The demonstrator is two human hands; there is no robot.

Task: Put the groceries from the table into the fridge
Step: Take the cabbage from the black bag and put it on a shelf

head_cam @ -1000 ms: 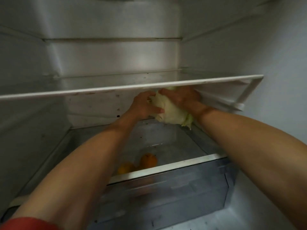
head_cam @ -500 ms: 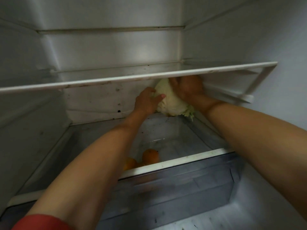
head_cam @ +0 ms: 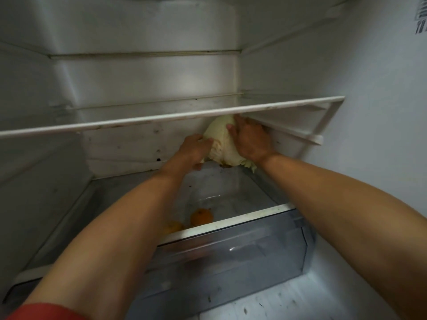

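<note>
Cabbage (head_cam: 220,144) has gone deeper under the shelf (head_cam: 161,117); left hand (head_cam: 193,151) and right hand (head_cam: 250,142) grip it; released off-balance, it may roll forward.

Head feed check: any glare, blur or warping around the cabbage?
Head view: dim; soft glare on the back wall; cabbage, held by left hand and right hand, sits shadowed under the shelf; wide-angle stretch swells the near forearms; oranges slightly soft.

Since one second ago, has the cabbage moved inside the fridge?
Yes. The cabbage has gone deeper, farther under the shelf edge and closer to the back wall.
</note>
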